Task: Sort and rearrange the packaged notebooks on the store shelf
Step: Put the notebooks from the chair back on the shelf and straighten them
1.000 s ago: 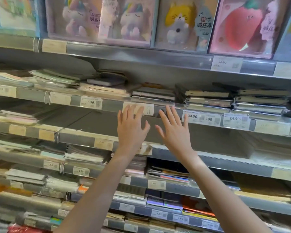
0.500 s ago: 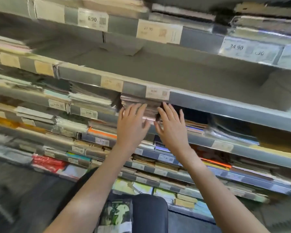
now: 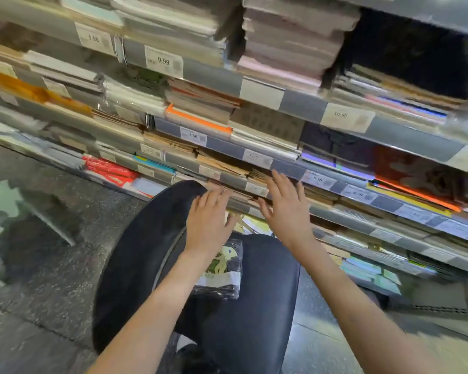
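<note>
Notebooks [image 3: 206,114]: glossy plastic wrap. Shelf rail [image 3: 216,78]: matt grey metal. Floor [image 3: 38,265]: rough speckled stone.

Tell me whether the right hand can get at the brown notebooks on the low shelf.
Probably yes: the right hand, fingers spread, hovers right at the brown notebooks, with nothing between them; the left hand sits beside, not blocking.

Packaged notebooks [image 3: 289,47] lay flat in stacks along tiered store shelves [image 3: 214,76], pink, brown, orange-edged; one clear-wrapped green-patterned notebook [image 3: 222,268] rested on the lap
</note>
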{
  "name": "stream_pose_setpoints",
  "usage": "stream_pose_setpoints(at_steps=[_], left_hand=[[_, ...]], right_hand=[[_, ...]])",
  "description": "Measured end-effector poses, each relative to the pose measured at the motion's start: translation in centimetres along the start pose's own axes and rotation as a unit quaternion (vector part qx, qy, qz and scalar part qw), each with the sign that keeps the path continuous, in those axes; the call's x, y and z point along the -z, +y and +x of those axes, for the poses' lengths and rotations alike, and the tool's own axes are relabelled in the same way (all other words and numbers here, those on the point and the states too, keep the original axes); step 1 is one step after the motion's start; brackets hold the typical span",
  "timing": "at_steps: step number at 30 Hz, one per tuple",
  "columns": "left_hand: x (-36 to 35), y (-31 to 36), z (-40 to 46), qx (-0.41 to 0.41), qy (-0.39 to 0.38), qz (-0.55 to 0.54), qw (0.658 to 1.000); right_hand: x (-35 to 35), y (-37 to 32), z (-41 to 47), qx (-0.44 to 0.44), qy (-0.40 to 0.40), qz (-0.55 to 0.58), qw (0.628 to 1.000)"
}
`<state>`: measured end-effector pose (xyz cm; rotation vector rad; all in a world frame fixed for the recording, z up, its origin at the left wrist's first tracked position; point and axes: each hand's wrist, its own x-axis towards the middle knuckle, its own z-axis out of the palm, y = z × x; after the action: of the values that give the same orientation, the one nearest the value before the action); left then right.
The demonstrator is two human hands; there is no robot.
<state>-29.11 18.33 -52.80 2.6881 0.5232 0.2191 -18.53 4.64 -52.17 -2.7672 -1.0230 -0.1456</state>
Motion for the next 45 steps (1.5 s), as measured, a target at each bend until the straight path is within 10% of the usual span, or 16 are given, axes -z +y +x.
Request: stream_pose_setpoints(at_steps=[29,45], left_hand=[[-19.7,-13.2,-13.6,0.311,-0.225,-0.099,0.918],[-21.2,-12.6,-14.2,0.396,-0.132,-0.284,0.863]], right_hand=[[-25.6,-0.3,-6.6,-0.097,-0.334,0.16,0.924],[-24.5,-0.7,-7.3,-0.206,-0.31,0.342,0.863]])
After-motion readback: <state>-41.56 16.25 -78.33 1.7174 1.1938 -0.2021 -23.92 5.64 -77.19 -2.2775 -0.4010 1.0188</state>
